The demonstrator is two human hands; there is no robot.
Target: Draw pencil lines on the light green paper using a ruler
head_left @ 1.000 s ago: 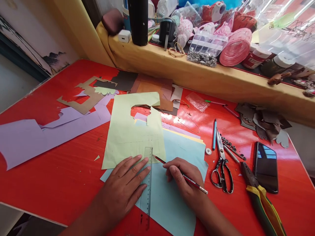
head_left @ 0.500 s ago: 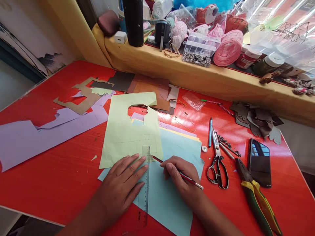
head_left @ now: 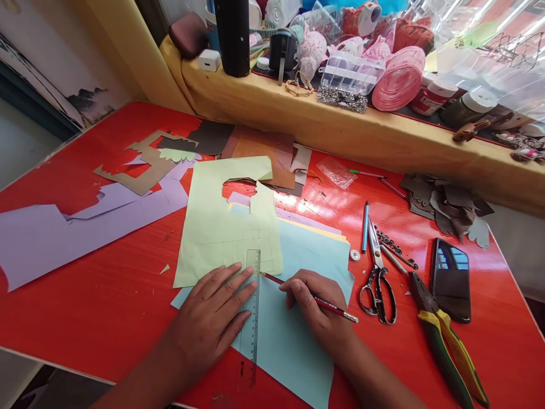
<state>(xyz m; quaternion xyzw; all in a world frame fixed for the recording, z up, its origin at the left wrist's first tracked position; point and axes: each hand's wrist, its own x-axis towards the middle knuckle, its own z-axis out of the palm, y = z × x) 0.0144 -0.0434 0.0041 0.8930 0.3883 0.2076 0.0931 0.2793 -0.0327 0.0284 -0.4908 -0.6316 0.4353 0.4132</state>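
Note:
My left hand (head_left: 219, 309) lies flat with fingers stretched over a clear ruler (head_left: 254, 318), pressing it onto the papers. The ruler runs lengthwise across a light green sheet (head_left: 213, 227) and a blue sheet (head_left: 293, 352) partly beneath it. Thin ruled lines and a ragged cut-out hole mark the green sheet. In my right hand (head_left: 317, 304) is a dark red pencil (head_left: 332, 305), pinched between thumb and fingers. Its tip is at the ruler's right edge, near the green sheet's lower border.
Right of the papers lie scissors (head_left: 377, 284), a blue pen (head_left: 365, 227), yellow-green pliers (head_left: 443, 335) and a phone (head_left: 450, 278). Purple paper (head_left: 106, 238) and a brown cut-out (head_left: 145, 182) spread at left. Grey scraps (head_left: 451, 204) sit back right, below a cluttered ledge (head_left: 272, 96).
The pencil tip has slid slightly down along the ruler's edge, and my right hand has shifted a little with it. My left hand stays on the ruler; the whole view moved slightly.

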